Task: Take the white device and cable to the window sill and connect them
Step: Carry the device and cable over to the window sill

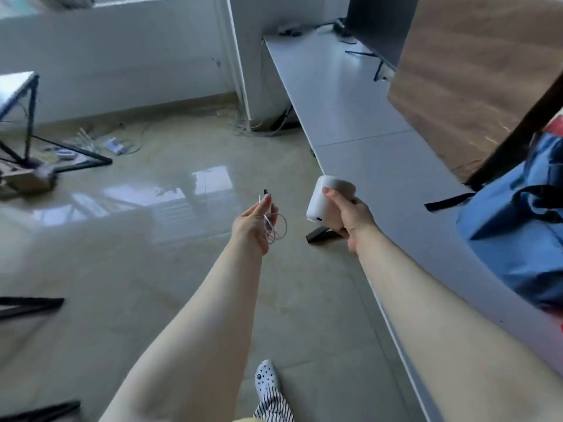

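Observation:
My right hand (350,216) grips a white cylindrical device (323,197), tilted, with a small dark port showing near its lower end. My left hand (254,222) pinches a thin white cable (275,228) coiled in a small loop, its dark plug end sticking up above my fingers. Both hands are held out over the glossy floor, about a hand's width apart. The window sill (122,1) runs along the far wall at the top left, bright and partly cut off.
A long white low bench (359,117) runs along the right with a dark monitor (380,28) at its far end and a blue bag (518,223) near me. A black-framed table (27,117), a box and scattered litter lie at the left. Loose wires sit by the corner pillar.

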`<action>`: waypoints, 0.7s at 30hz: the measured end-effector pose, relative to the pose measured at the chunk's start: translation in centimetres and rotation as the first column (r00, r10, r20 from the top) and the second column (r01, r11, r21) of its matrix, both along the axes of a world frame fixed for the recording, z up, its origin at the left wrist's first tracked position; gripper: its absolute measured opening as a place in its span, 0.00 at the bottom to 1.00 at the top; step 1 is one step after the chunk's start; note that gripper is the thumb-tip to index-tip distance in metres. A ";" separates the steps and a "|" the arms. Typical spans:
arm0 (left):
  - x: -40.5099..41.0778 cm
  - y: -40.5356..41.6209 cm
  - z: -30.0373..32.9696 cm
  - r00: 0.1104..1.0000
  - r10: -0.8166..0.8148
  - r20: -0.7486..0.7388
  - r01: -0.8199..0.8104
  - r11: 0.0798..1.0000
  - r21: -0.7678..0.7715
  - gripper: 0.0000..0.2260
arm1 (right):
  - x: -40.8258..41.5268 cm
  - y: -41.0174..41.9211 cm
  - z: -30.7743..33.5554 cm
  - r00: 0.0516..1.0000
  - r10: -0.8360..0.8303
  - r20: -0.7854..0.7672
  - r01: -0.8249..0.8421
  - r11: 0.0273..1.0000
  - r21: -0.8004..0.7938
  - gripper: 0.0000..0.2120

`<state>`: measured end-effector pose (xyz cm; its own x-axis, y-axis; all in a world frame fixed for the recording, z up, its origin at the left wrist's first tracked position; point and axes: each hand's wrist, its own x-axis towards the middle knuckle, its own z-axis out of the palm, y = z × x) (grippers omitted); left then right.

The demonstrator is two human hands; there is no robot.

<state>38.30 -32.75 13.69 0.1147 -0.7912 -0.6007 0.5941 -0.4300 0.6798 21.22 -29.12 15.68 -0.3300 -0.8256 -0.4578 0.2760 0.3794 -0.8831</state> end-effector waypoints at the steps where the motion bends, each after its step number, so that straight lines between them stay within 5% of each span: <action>1: 1.2 -1.1 -0.2 1.000 0.021 -0.011 -0.021 1.000 0.003 0.04 | 1.0 -1.2 0.0 1.000 0.010 -0.005 -0.010 1.000 0.003 0.22; 21: 15.9 -22.0 -1.5 0.994 0.105 -0.013 -0.105 0.994 -0.006 0.05 | 14.7 -23.4 0.9 0.992 0.128 -0.020 -0.127 0.991 0.043 0.20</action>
<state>54.17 -54.77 12.17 0.1895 -0.7795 -0.5970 0.6443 -0.3601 0.6747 35.94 -52.51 16.60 -0.2337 -0.8422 -0.4858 0.2030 0.4464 -0.8715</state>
